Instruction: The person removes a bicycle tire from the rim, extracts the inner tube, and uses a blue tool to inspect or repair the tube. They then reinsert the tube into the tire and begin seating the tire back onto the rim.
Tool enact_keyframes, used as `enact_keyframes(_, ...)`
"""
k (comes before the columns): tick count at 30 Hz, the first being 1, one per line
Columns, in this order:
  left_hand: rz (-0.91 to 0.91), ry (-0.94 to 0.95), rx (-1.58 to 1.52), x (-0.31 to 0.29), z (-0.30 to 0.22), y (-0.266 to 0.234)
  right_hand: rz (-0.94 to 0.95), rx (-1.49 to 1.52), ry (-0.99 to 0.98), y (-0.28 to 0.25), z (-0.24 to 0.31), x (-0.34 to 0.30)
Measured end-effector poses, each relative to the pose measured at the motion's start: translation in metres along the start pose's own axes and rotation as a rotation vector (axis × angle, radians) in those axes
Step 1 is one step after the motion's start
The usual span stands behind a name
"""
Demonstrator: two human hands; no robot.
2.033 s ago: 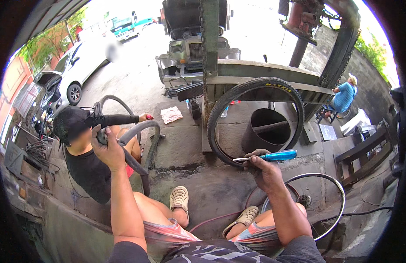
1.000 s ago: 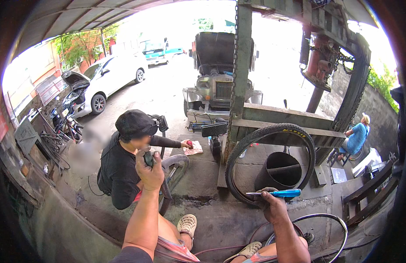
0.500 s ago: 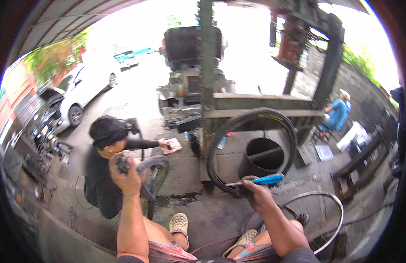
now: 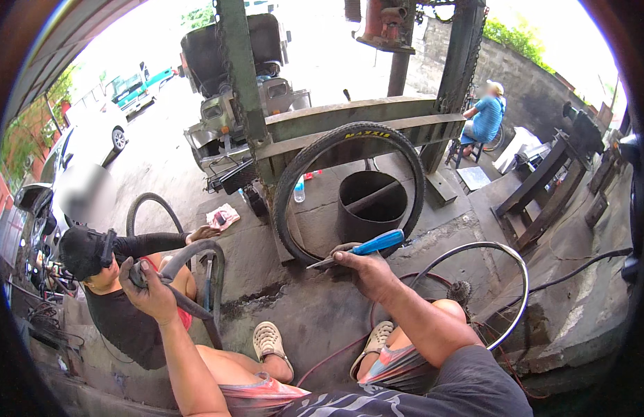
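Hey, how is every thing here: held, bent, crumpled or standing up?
Left hand: closed on tube
Right hand: gripping screwdriver
Black inner tube: bent, held
Blue-handled screwdriver: held, tip leftward
Bicycle tyre: upright, rimless
Silver wheel rim: tyreless
Metal drum: upright, open-topped
Pink-white cloth: crumpled
Plastic bottle: upright

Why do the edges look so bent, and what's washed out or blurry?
Head view: the wide fisheye lens bends straight edges; also in the head view, the daylit yard glares nearly white, a soft blurred patch sits near the white car, while the blue-handled tool in the right hand looks fairly sharp.
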State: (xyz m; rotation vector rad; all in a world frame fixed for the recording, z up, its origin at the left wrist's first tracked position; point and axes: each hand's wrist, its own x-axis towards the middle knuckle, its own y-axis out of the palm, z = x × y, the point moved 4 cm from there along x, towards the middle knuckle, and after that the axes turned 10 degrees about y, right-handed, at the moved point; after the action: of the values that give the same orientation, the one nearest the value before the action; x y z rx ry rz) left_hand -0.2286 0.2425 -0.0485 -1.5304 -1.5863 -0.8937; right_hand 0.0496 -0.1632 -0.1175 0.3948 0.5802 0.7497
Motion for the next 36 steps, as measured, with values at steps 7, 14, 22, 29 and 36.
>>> enact_keyframes(7,-0.077,0.000,-0.315,0.000,-0.023,0.001,-0.017,-0.001,0.010,0.004,0.000,-0.002)
enact_keyframes(14,0.098,0.048,-0.330,-0.003,-0.075,0.015,0.016,-0.096,-0.049,0.002,-0.008,0.007)
enact_keyframes(22,0.653,-0.086,-0.314,-0.070,-0.132,0.082,0.072,-0.021,-0.172,0.047,-0.009,-0.007)
enact_keyframes(29,0.717,-0.084,-0.468,-0.079,-0.158,0.091,0.293,-0.086,-0.440,0.111,0.002,-0.032)
enact_keyframes(36,0.913,-0.048,-0.403,-0.075,-0.155,0.093,-0.001,-0.400,-0.608,0.144,-0.009,-0.042)
